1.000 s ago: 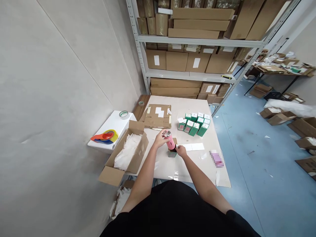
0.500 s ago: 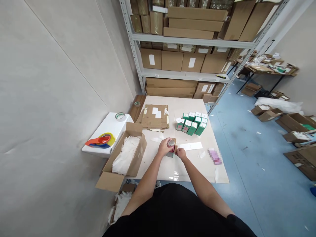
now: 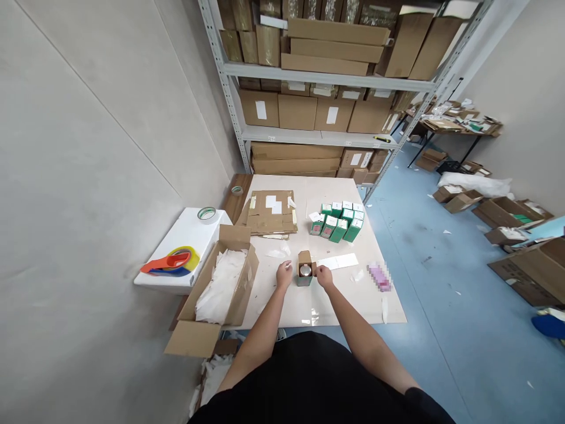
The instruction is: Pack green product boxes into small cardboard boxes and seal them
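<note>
A small green box (image 3: 304, 281) stands on the table between my hands with its brown flaps raised. Inside it sits a jar, and only its round silver lid (image 3: 305, 270) shows. My left hand (image 3: 283, 275) is just left of the box, apart from it, with thumb and fingers parted and nothing clearly in them. At the box's right side, my right hand (image 3: 325, 276) has its fingers closed on the brown side flap (image 3: 313, 269). A white paper strip (image 3: 339, 261) lies beyond my right hand.
Several green boxes (image 3: 339, 229) stand together at the back right. Flattened cardboard (image 3: 269, 221) lies at the back left. An open carton (image 3: 249, 277) of white paper is at left, beside a white box (image 3: 170, 235) bearing an orange tape dispenser (image 3: 165, 262). Shelving (image 3: 318, 136) rises behind.
The silver-lidded jar has gone down into the green box. My left hand has let go of it and moved left, while my right hand stays at the flap. The view has shifted slightly.
</note>
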Demonstrator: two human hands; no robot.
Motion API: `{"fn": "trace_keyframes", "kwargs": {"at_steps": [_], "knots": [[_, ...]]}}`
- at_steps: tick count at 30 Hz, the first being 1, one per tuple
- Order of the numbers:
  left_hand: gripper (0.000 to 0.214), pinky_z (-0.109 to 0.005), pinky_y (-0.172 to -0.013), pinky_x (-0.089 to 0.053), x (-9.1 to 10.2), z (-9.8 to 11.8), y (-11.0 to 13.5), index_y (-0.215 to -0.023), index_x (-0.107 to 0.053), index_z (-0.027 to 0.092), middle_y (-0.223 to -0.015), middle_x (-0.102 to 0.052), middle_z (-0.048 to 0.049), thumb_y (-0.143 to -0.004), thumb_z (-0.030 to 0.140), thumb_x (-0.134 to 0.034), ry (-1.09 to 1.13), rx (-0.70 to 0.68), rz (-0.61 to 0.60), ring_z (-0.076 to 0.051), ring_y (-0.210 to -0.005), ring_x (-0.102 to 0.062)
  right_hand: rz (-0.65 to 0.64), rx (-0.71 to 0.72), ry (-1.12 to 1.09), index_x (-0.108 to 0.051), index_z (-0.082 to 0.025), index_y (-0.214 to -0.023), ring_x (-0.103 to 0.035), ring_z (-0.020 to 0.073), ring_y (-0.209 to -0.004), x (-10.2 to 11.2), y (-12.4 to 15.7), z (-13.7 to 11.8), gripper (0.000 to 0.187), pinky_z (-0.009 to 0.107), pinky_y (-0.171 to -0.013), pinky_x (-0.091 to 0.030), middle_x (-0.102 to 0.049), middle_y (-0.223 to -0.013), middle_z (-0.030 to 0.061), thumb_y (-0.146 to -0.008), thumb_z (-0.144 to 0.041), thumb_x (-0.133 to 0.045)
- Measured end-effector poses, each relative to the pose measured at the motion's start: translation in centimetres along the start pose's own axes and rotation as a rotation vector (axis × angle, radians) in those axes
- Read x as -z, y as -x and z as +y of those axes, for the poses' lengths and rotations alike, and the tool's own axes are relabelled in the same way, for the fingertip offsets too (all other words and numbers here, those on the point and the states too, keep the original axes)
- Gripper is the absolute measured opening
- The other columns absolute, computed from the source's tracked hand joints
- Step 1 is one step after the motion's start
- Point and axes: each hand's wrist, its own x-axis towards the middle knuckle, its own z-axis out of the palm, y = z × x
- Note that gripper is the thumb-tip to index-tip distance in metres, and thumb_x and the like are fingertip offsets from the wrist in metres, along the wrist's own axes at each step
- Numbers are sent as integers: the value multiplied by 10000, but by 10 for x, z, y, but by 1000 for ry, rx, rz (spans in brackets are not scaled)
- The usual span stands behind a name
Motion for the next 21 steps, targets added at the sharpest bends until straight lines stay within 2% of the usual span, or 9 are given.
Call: {"fn": "trace_keyframes", "kwargs": {"at_steps": [2, 5, 9, 11, 14, 17, 21], "knots": [[382, -394, -1024, -521, 1, -5, -5, -1234, -711, 193, -1228, -738, -120, -868, 281, -649, 10, 59, -36, -247, -1122, -709, 21, 23, -18, -716, -215, -985, -723, 206, -950, -2, 2, 1, 239, 279, -844, -539, -783, -991, 58, -916, -334, -521], [414, -381, -952, -553, -7, -6, -11, -1196, -717, 184, -1131, -768, -121, -790, 264, -740, 34, 69, -120, -259, -1072, -732, -22, 101, -62, -687, -259, -1105, -727, 198, -1016, -5, 5, 4, 255, 319, -922, -552, -769, -1058, 14, -897, -281, -541], [453, -394, -990, -538, -20, 1, -15, -1191, -703, 178, -1245, -733, -153, -742, 212, -750, 82, 25, -164, -286, -1222, -676, -123, 147, -78, -678, -296, -1161, -707, 195, -1166, -9, 9, 9, 379, 342, -1005, -539, -760, -1134, -7, -826, -149, -579], [459, -402, -1012, -530, -23, 4, -17, -1183, -693, 189, -1303, -705, -142, -726, 185, -736, 97, -3, -174, -284, -1256, -653, -148, 146, -98, -667, -301, -1212, -699, 196, -1196, -8, 11, 12, 433, 345, -1018, -537, -752, -1173, -1, -818, -140, -590], [403, -399, -1020, -528, -20, 5, -16, -1101, -698, 201, -1302, -699, -95, -702, 146, -704, 105, -30, -210, -267, -1213, -667, -85, 142, -152, -623, -285, -1283, -726, 206, -1107, -4, 18, 16, 443, 362, -986, -555, -737, -1212, 32, -845, -226, -617], [392, -385, -1029, -519, -14, 0, -9, -1035, -706, 212, -1297, -694, -65, -655, 116, -709, 98, -80, -266, -274, -1260, -630, 4, 178, -196, -572, -265, -1325, -734, 205, -983, -1, 26, 21, 473, 375, -913, -579, -724, -1218, 60, -858, -322, -620], [437, -388, -1038, -510, -11, -7, 3, -1043, -715, 210, -1356, -648, -86, -631, 67, -689, 61, -165, -310, -280, -1297, -597, 11, 255, -200, -606, -246, -1244, -708, 211, -994, -2, 33, 23, 389, 386, -882, -586, -707, -1245, 77, -867, -313, -540]]}}
